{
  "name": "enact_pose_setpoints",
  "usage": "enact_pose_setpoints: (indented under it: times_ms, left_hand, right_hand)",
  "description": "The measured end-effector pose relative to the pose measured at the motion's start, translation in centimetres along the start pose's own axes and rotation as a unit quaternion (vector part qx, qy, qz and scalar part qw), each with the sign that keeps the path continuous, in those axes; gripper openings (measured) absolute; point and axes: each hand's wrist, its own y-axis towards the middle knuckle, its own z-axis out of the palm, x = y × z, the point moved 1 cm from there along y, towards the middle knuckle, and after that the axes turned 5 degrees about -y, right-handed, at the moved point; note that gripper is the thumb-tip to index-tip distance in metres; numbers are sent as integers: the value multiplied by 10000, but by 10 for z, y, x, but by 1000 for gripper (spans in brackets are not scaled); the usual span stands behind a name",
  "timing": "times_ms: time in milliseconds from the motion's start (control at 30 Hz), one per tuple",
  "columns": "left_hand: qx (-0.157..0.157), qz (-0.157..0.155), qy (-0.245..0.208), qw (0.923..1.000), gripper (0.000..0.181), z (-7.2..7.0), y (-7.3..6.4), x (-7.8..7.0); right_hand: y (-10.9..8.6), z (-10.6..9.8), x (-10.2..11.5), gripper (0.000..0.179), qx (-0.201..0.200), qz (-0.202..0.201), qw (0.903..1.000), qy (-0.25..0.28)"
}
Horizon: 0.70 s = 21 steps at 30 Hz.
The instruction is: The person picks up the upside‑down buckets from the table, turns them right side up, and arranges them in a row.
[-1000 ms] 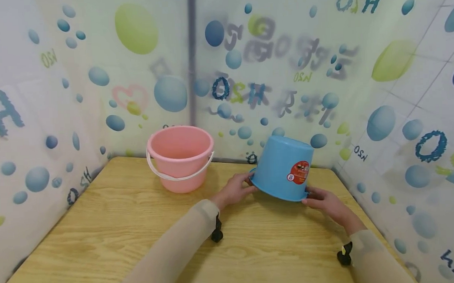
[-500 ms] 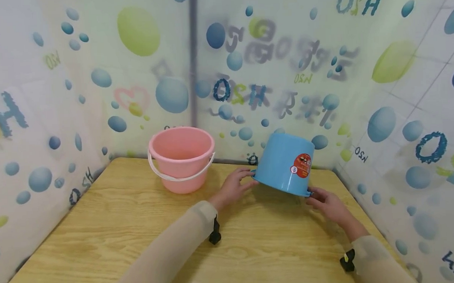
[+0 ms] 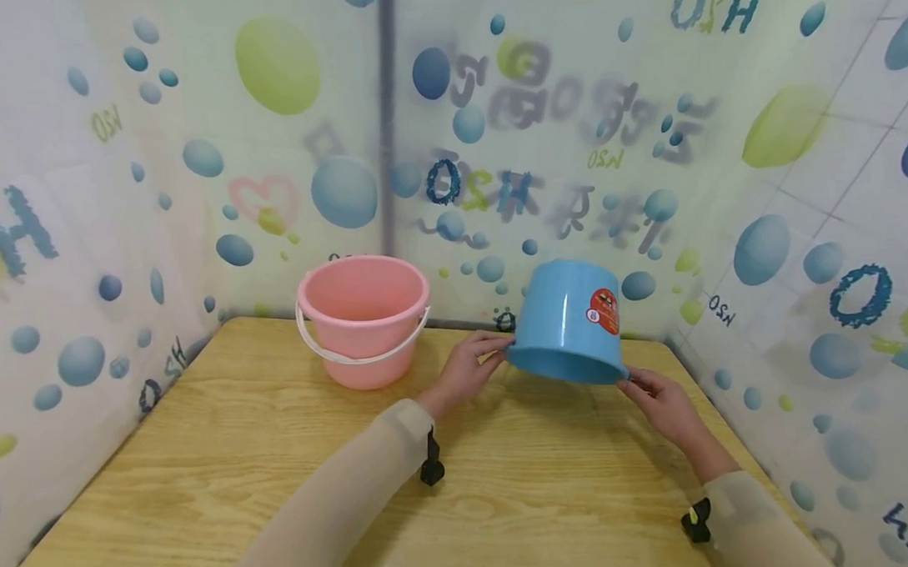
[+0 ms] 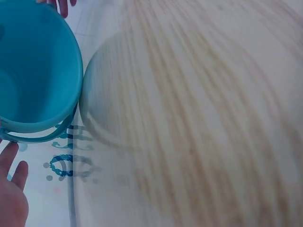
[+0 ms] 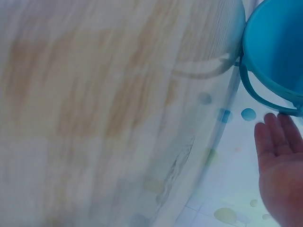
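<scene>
A blue bucket (image 3: 563,309) with a red round label is held bottom up and tilted, its mouth partly turned toward me. At the left of its rim, my left hand (image 3: 468,373) pinches the edge between thumb and fingers. My right hand (image 3: 664,405) pinches the opposite side of the rim. Both wrist views look into the bucket's hollow; its blue handle (image 5: 258,94) curves close along the rim in the right wrist view. The left wrist view also shows fingertips of the right hand (image 4: 62,6) at the far side of the rim.
A pink bucket (image 3: 369,341) with a white handle (image 3: 351,358) stands upright at the back left of the wooden table (image 3: 220,458). A patterned curtain (image 3: 479,149) hangs close behind the table and along both sides.
The blue bucket has risen slightly and tipped so its mouth turns toward me and its inside shows. Both hands have stayed at the rim. The pink bucket has stayed in place.
</scene>
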Motion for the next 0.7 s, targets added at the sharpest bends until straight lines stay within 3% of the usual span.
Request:
enact_pose_setpoints:
  times_ms: [200, 400, 700]
  left_hand:
    - [9, 175, 44, 9998, 38, 0, 1, -8]
    - [33, 229, -447, 9987, 42, -4, 9, -15]
    - [-120, 150, -455, 9988, 43, -13, 17, -25]
  right_hand:
    - [-1, 3, 0, 46, -531, -66, 9986, 26]
    - [2, -1, 7, 42, -1204, -260, 9920, 281]
    - [0, -8, 15, 45, -1143, -290, 9913, 588]
